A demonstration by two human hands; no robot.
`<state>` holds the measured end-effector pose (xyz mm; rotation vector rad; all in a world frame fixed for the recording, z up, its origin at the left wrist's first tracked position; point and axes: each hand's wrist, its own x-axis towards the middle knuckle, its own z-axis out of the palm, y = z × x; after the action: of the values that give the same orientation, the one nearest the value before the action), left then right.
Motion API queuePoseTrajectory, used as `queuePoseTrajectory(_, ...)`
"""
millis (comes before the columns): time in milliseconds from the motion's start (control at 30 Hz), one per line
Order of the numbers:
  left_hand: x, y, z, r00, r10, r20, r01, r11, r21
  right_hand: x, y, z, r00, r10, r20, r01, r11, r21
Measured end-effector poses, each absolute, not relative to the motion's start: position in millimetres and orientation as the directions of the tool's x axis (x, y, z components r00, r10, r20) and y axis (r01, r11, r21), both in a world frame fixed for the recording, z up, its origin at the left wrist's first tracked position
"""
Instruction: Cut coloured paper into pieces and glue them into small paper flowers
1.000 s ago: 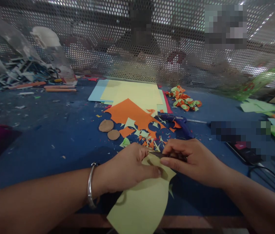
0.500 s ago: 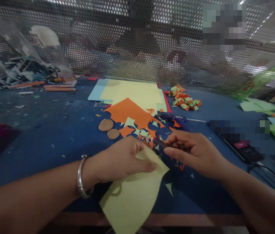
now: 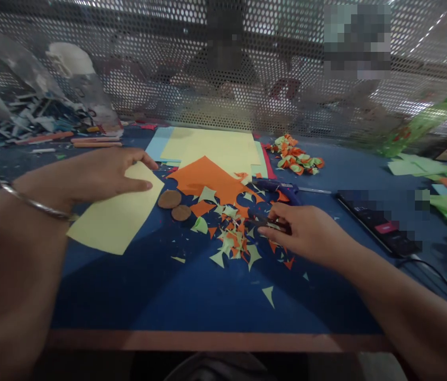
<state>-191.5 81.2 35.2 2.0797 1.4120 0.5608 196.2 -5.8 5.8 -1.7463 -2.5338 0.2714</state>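
Presently the left hand [image 3: 100, 174] pinches the pale yellow paper sheet [image 3: 116, 225] near its far edge; judged light, limp, crease-prone; the right hand [image 3: 306, 235] has fingers closed on a small dark tool [image 3: 265, 219].

Dark tool [image 3: 263, 219]: mostly buried in the right hand [image 3: 306, 238] (its kind cannot be told).
Yellow sheet [image 3: 116, 222]: far edge hidden under the left hand [image 3: 96, 174].
Left forearm [image 3: 5, 254]: blurred, cut off at the left edge.
Right forearm [image 3: 406, 301]: cut off near right.
Behind the far mesh screen [image 3: 128, 63]: hazy shapes only.
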Motion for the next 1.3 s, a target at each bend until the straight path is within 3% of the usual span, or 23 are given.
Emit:
queuePoseTrajectory(33,-197.0,86.1,29.4,0.318,0.947,0.034,0.835,-0.297,0.463,195.3,-6.2,6.3,-0.362,0.929,-0.073,0.926,0.350,-0.141)
queuePoseTrajectory(100,-200.5,89.9,21.5,0.290,0.955,0.067,0.939,-0.298,0.172,194.0,-6.4,6.9,-0.368,0.925,-0.095,0.928,0.360,-0.093)
queuePoseTrajectory(167,-190.8,83.5,19.9,0.352,0.919,0.177,0.933,-0.360,0.012,193.2,-6.4,7.1,-0.376,0.921,-0.102,0.926,0.371,-0.067)
queuePoseTrajectory(233,-166.3,66.8,22.6,0.411,0.856,0.313,0.906,-0.423,-0.033,192.6,-6.4,7.4,-0.374,0.921,-0.108,0.927,0.370,-0.053)
queuePoseTrajectory(300,-131.5,43.7,25.1,0.489,0.825,0.284,0.848,-0.526,0.065,191.9,-6.7,8.0,-0.366,0.922,-0.124,0.931,0.364,-0.040)
queuePoseTrajectory(400,-80.7,11.9,21.5,0.660,0.742,0.120,0.700,-0.665,0.262,191.0,-7.4,8.7,-0.354,0.926,-0.131,0.935,0.355,-0.019)
queuePoseTrajectory(500,-53.8,-1.9,11.3,0.703,0.708,0.063,0.669,-0.689,0.278,191.2,-7.9,7.7,-0.358,0.926,-0.123,0.933,0.358,-0.019)
queuePoseTrajectory(833,-49.5,7.0,0.4,0.720,0.689,0.087,0.650,-0.713,0.263,191.4,-8.6,7.1,-0.375,0.923,-0.089,0.927,0.373,-0.036)
queuePoseTrajectory(967,-52.1,5.8,5.2,0.646,0.749,0.151,0.634,-0.636,0.440,188.7,-9.0,9.1,-0.361,0.927,-0.104,0.932,0.362,-0.008)
queuePoseTrajectory(1167,-56.8,4.7,18.5,0.513,0.859,-0.005,0.592,-0.349,0.726,189.0,-11.9,9.3,-0.356,0.930,-0.097,0.928,0.364,0.083)
queuePoseTrajectory(1300,-59.4,4.7,17.3,0.534,0.844,-0.050,0.513,-0.277,0.812,190.2,-19.6,8.4,-0.457,0.877,0.147,0.890,0.450,0.079)
